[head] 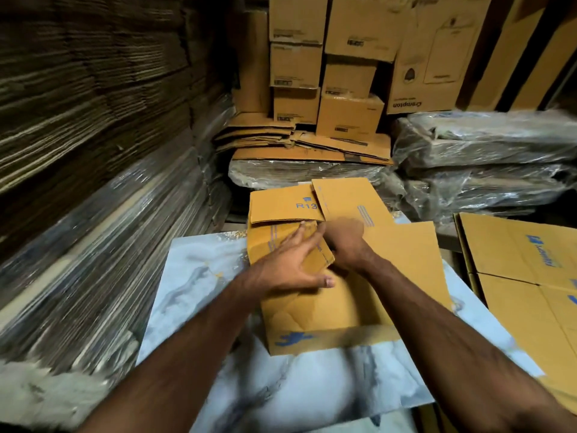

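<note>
The left hand [292,265] has its fingers straight and spread wide. They lie on a small flap [320,256] of the cardboard box [324,310]. The thumb sticks out on the near side of that flap, a little apart from the fingers. The hand is not closed round anything.

The right hand [343,242] is just beside the left one, and their fingertips nearly meet. Its back faces up and it is blurry. Its fingers bend down out of sight, so I cannot tell if it holds anything. It sits on the box, where the small flap meets the big flap [406,257] on the right.

The box is right under both hands. Its top is open and you can see down inside it, below the left thumb. Two more flaps stick out on the far side, one of them marked "R13" [285,207]. The near wall has a blue print on it.

The box stands on a table [206,276] with a pale, marble-like top. Flat cardboard sheets [518,270] lie to the right. Behind are plastic-wrapped bundles [487,142] and stacked boxes [349,118]. Tall piles of flat cardboard [93,145] fill the left side.
</note>
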Demonstrator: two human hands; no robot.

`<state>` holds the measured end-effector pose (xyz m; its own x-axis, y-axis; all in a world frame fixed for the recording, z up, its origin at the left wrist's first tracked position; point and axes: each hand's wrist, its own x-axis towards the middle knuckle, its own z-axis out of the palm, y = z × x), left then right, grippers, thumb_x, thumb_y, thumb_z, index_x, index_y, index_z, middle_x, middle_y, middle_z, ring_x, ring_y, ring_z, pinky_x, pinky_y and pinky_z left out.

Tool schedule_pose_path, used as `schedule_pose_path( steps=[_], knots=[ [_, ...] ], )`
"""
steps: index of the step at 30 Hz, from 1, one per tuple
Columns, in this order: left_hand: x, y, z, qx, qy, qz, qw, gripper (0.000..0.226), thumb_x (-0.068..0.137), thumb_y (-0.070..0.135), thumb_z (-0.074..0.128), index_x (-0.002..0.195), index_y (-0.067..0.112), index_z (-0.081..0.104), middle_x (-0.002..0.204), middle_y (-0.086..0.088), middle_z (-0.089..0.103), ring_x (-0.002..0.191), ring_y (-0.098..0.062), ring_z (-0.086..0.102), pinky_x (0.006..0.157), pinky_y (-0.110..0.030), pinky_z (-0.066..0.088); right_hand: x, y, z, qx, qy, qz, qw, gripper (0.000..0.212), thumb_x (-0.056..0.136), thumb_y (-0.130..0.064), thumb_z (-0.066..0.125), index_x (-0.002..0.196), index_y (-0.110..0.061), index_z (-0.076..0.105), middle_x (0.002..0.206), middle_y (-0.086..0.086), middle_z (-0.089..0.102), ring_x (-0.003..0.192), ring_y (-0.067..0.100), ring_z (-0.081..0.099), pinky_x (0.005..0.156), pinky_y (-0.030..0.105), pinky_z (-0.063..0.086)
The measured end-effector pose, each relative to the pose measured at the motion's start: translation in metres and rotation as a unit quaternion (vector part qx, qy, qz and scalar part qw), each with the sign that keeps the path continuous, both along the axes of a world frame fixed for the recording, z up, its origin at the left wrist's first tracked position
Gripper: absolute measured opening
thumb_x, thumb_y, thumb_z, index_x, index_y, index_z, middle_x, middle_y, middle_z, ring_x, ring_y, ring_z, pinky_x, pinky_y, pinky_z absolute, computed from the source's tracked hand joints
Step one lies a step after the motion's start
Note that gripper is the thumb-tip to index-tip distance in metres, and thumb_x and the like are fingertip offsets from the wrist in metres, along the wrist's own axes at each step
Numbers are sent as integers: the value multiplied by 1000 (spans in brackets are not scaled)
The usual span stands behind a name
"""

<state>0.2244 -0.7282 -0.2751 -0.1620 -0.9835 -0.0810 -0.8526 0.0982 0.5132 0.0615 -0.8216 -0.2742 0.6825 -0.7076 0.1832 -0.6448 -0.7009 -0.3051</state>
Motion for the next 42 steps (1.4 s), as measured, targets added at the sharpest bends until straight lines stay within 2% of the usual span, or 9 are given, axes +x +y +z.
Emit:
schedule_pose_path(
  steps=[6, 13, 20, 22, 27, 31, 33, 37, 42],
  knots=[
    [-6, 6, -13, -147, 38, 76, 985, 70, 96, 55, 47, 156, 36, 17, 161, -5, 24, 150, -14, 16, 122, -39, 19, -9, 9, 9, -56, -9, 10, 998, 57, 76, -58, 49, 115, -18, 61, 106, -5, 64, 109, 25, 49, 85, 35, 16],
    [5, 4, -23, -108, 181, 123, 970, 59, 94, 56, 47, 149, 48, 27, 160, 4, 28, 149, -10, 18, 122, -49, 18, -31, 48, 24, -95, -87, 17, 992, 40, 85, -44, 69, 116, -20, 62, 109, -5, 65, 103, 20, 50, 86, 33, 16],
    [3, 12, -17, -36, 296, 131, 946, 53, 98, 48, 49, 147, 29, 43, 156, 5, 35, 144, -12, 30, 122, -40, 21, -52, 103, 24, -176, -109, -2, 978, 35, 79, -41, 67, 107, -20, 64, 104, -2, 69, 99, 27, 54, 82, 36, 19],
    [-2, 17, -9, -1, 263, 126, 957, 55, 94, 59, 49, 144, 39, 45, 152, 12, 41, 140, -9, 37, 120, -40, 26, -56, 119, 21, -182, -114, -14, 976, 34, 77, -41, 64, 104, -20, 64, 103, -2, 69, 98, 27, 55, 85, 37, 21],
    [-6, 20, 21, 36, 154, 141, 977, 38, 102, 25, 52, 140, 23, 53, 141, -11, 55, 122, -24, 55, 99, -38, 45, -78, 165, 12, -240, -95, -57, 964, 18, 76, -35, 68, 85, -25, 56, 86, -6, 64, 87, 25, 54, 79, 40, 23],
    [-1, 46, 5, 127, 64, 128, 982, 36, 104, 22, 48, 140, 19, 51, 126, 3, 54, 101, -14, 58, 72, -21, 48, -100, 194, -29, -201, 4, -32, 979, 24, 66, -14, 74, 80, -25, 59, 79, -4, 65, 81, 29, 58, 65, 37, 37],
    [0, 56, -10, 141, 60, 112, 982, 26, 103, 20, 50, 128, 16, 56, 117, 1, 50, 102, -14, 50, 77, -22, 40, -109, 199, -54, -161, 141, -5, 977, 41, 71, -17, 74, 109, -25, 61, 111, -2, 66, 97, 31, 57, 70, 37, 43],
    [-12, 64, -34, 133, 52, 124, 982, 14, 100, 11, 52, 110, 17, 60, 98, 4, 53, 82, -1, 59, 65, -12, 43, -119, 198, -81, -8, 271, 11, 963, 81, 89, -52, 58, 154, -27, 17, 160, 13, 12, 135, 37, 28, 102, 49, 32],
    [-23, 59, -59, 129, -70, 154, 977, 55, 95, 34, 60, 145, 15, 47, 149, -10, 40, 137, -30, 40, 111, -35, 36, -120, 185, -80, 71, 186, -2, 980, 74, 91, -62, 50, 151, -25, 26, 160, 13, 15, 141, 34, 24, 108, 51, 27]
  ],
)
